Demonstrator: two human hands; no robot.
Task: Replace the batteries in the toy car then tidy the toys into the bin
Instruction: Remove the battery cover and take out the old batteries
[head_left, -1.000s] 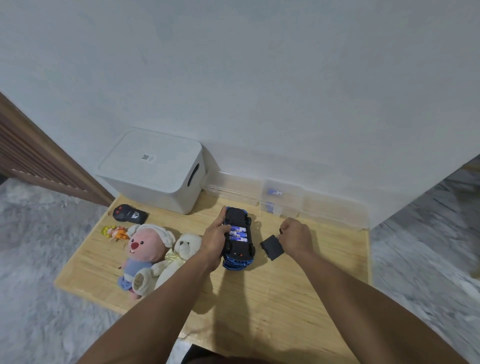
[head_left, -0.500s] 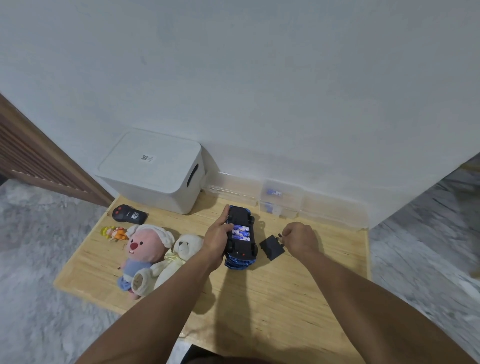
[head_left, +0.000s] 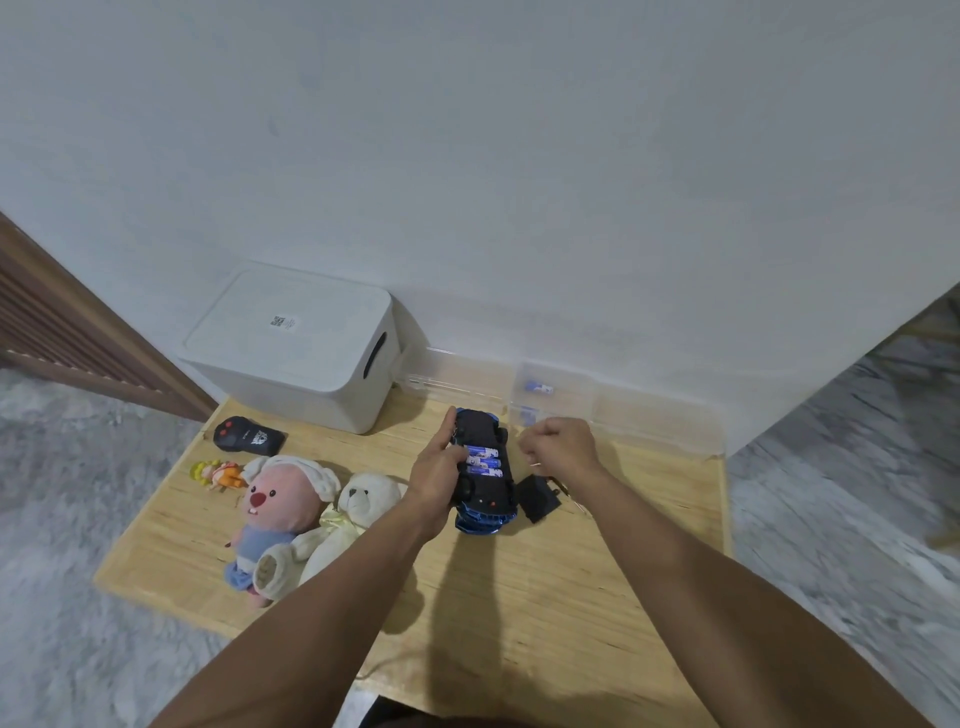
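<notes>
Fingers of the left hand curl around the side of the upturned blue toy car on the wooden table. The right hand is clenched just beside it; whether it holds something small, I cannot tell. Three batteries sit in the open compartment, and the black cover lies beside the car. I judge the cover must go back, then the plush toys go into the closed white bin.
</notes>
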